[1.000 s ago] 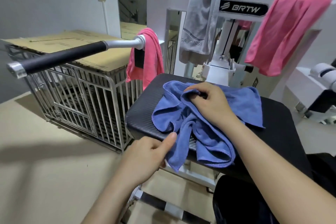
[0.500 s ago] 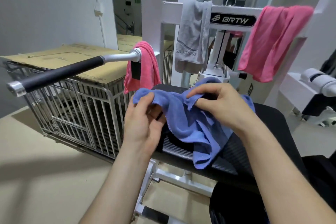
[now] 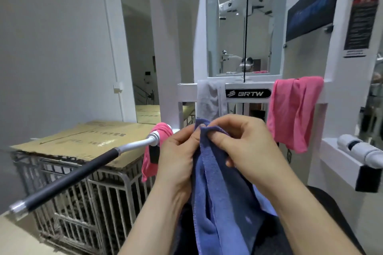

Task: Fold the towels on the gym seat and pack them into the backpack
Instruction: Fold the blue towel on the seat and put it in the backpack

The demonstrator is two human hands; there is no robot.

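A blue towel (image 3: 219, 203) hangs down in front of me, lifted off the black gym seat (image 3: 323, 198). My left hand (image 3: 176, 159) and my right hand (image 3: 244, 143) both pinch its top edge, close together at chest height. A grey towel (image 3: 209, 101) hangs over the white machine frame. A pink towel (image 3: 292, 114) drapes over the frame at the right. Another pink towel (image 3: 151, 151) hangs on the handle bar at the left. No backpack shows in this view.
A black-gripped handle bar (image 3: 68, 180) juts out to the lower left. Behind it stands a metal wire cage (image 3: 83, 203) topped with cardboard (image 3: 78, 143). A white padded roller (image 3: 364, 151) sticks out at the right. The white machine frame (image 3: 248, 93) stands straight ahead.
Both hands have raised the blue towel off the seat and come together at its top edge. The view has tilted upward, so the seat is now mostly out of sight.
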